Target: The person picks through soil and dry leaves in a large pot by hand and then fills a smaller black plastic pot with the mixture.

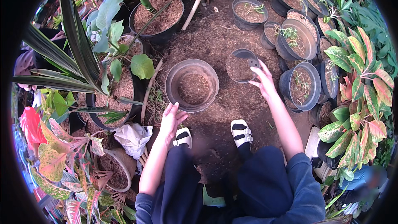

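Observation:
My left hand (171,119) grips the near rim of a black plastic plant pot (171,77), which has brown potting material at its bottom. To the right, my right hand (263,79) holds a smaller dark plastic pot (253,63) by its right side, fingers at a part with small holes. That pot is tilted, and brown soil shows within its rim. Bare soil (199,43) lies around and beyond both pots. Right of my right hand, a black pot with small seedlings (300,87) leans among other pots.
Several pots with seedlings (297,39) crowd the right, beside a pink-green leafy plant (357,99). Large potted plants (157,14) line the left, near a crumpled white plastic bag (133,140). A white pipe with a red-handled tap (199,0) stands ahead. Another person (362,179) is at lower right.

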The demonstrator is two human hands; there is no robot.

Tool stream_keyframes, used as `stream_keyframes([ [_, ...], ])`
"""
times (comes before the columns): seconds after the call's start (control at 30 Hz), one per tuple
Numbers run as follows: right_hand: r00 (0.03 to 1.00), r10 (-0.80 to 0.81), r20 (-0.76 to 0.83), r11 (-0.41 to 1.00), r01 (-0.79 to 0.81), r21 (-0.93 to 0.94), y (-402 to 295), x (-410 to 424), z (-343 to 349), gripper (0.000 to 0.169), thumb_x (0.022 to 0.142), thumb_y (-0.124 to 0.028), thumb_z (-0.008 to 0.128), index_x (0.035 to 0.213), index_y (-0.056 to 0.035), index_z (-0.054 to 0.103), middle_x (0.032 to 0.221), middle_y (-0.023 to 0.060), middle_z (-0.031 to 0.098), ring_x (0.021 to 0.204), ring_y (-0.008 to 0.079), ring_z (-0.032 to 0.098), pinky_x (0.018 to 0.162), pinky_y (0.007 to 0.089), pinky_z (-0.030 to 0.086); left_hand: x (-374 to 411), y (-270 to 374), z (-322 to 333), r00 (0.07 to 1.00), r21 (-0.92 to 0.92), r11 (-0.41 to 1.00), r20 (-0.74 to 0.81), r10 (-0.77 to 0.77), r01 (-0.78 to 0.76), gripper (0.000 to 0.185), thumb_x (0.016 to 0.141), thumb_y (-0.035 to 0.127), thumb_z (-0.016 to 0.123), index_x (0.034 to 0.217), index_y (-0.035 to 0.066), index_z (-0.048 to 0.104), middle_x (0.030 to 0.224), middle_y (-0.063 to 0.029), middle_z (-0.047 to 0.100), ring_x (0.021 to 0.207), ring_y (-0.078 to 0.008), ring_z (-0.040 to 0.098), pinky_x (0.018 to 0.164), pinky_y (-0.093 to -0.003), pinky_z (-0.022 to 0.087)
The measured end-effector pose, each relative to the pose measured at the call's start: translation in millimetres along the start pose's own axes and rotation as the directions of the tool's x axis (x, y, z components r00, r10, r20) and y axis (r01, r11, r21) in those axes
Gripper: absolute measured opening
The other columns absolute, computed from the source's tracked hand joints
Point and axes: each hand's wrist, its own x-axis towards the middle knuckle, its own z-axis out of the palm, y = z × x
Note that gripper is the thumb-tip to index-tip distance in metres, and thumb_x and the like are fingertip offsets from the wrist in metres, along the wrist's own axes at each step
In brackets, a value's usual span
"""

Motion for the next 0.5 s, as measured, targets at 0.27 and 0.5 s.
stream_keyframes([
  [0.27,0.971,-0.182,0.155,0.975,0.199,-0.102,-53,-37,48,0.065,0.074,-0.017,0.068,0.131,-0.013,0.038,0.107,0.0058,0.052,0.101,0.0155,0.052,0.074,0.03,0.048,-8,1,-3,0.996,0.07,0.996,-0.069,0.054,-0.049,0.035,0.089,0.025,0.052,0.121,0.012,0.046,0.103,0.0011,0.053,0.088,-0.0113,0.052,0.076,-0.029,0.047],
  [0.5,0.864,-0.329,0.381,0.802,0.468,-0.371,-39,-52,116,0.079,0.058,-0.02,0.08,0.128,-0.0166,0.043,0.119,0.0129,0.036,0.111,0.0276,0.043,0.093,0.0413,0.04,-8,6,0,0.994,0.18,0.978,0.03,0.104,-0.108,0.039,0.091,0.02,0.046,0.127,0.008,0.037,0.109,-0.0033,0.049,0.093,-0.0151,0.054,0.079,-0.0301,0.048],
])
